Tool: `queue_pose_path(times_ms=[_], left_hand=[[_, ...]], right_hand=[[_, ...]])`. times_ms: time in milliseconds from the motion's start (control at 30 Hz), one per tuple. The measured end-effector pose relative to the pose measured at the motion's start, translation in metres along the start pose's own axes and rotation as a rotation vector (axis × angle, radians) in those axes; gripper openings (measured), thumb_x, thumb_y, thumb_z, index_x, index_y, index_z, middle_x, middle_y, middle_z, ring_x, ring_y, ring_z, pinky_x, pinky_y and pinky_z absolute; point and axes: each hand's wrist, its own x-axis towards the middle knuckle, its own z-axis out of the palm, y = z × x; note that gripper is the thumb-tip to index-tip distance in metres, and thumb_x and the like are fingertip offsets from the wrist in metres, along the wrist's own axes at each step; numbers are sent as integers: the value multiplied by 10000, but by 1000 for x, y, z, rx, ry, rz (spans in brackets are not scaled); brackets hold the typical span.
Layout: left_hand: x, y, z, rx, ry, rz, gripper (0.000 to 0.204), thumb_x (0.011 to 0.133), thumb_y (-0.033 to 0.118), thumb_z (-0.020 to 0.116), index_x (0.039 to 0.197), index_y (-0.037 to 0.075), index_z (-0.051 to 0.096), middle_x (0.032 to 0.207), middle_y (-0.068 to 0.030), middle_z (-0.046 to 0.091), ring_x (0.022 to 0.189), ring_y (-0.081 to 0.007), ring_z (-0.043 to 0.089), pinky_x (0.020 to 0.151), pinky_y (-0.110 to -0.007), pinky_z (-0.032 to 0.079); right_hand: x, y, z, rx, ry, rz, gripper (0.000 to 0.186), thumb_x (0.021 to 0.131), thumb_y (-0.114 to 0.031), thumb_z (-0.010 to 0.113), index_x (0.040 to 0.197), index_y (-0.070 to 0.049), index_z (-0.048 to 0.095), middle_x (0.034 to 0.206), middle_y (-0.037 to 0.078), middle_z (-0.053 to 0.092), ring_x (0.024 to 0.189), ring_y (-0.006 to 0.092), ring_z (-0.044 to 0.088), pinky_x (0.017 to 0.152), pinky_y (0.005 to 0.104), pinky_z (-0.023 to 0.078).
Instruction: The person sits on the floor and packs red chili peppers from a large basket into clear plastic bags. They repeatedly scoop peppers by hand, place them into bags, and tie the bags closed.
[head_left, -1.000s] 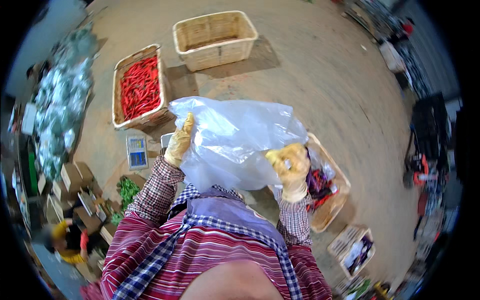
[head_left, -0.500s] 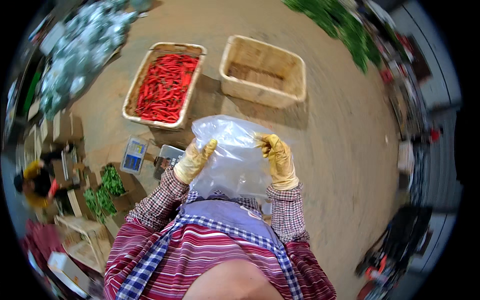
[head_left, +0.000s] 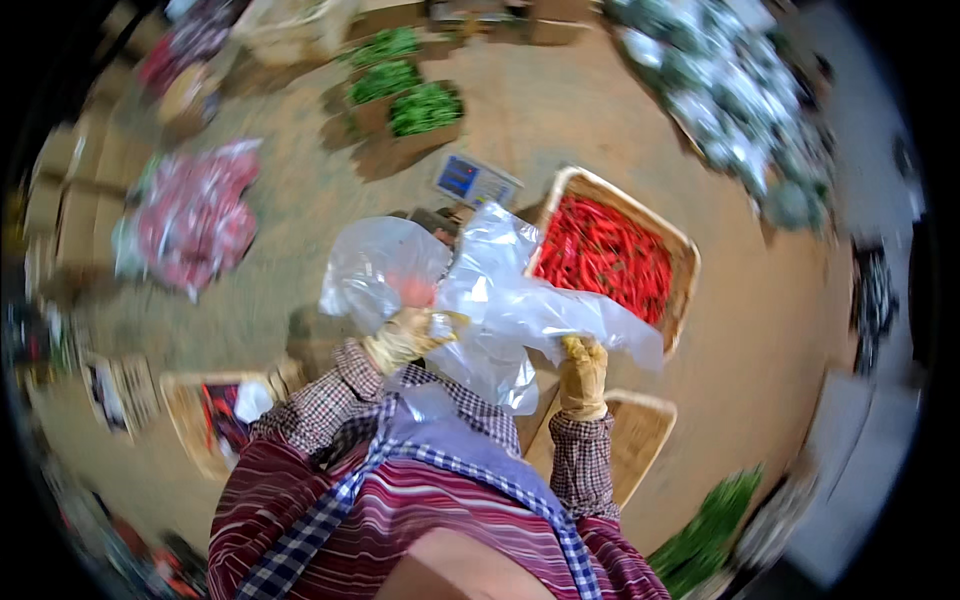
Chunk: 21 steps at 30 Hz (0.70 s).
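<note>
In yellowed gloves, my left hand (head_left: pixel 408 338) grips a translucent plastic bag (head_left: pixel 490 300) at its lower left, and my right hand (head_left: pixel 583 375) pinches the bag's lower right part. The crumpled plastic spreads wide above both hands, with a loose flap reaching right. Something reddish shows faintly through its left part; I cannot tell what. Just beyond the bag are a crate (head_left: pixel 685 260) full of red chillies (head_left: pixel 605 255) and a flat scale (head_left: pixel 475 182). A second pale crate (head_left: pixel 650 435) is partly hidden behind my right forearm.
Boxes of leafy greens (head_left: pixel 422 110) stand at the top. Bagged bundles (head_left: pixel 700 100) line the upper right. A pink bagged heap (head_left: pixel 190 215) lies left beside cardboard boxes (head_left: pixel 75 210). A crate of mixed items (head_left: pixel 180 410) sits lower left, green stalks (head_left: pixel 710 530) lower right.
The view has swung round, so the chilli crate now appears right of centre, the other crate below it. The bag is spread wider with a flap to the right. Both hands still hold it.
</note>
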Motion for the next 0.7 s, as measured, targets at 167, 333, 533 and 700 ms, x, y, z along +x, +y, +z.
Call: queue_pose_path(times_ms=[167,333,533,700], left_hand=[[-58,-122,-41,775,447,-800,321,810,345,564,969,68,596,843,-191,619,797,-314,604,688,-396,481],[-133,-246,-61,779,813,-945,324,811,254,553,1078,73,517,768,-160,594,735,-322,587,662,-416,472],[-48,-243,-32,149,824,-393,435,789,168,601,1182,79,438,1004,-64,504,887,-190,542,782,-317,454],[45,-162,48,-802,472,-137,258,799,211,613,975,57,503,867,0,466,770,-100,473,698,-269,429]], right_hand=[[75,63,-56,-229,-122,158,71,804,-96,588,813,-27,605,724,-7,572,654,92,512,606,220,409],[113,112,-20,-213,-231,142,162,733,-7,620,894,-16,607,803,15,607,710,105,548,662,240,438],[152,222,37,-77,-238,312,288,697,26,630,978,-9,578,846,24,597,769,127,560,697,252,453],[124,260,101,155,-320,338,399,709,75,626,1080,-23,514,964,71,584,864,174,571,744,273,493]])
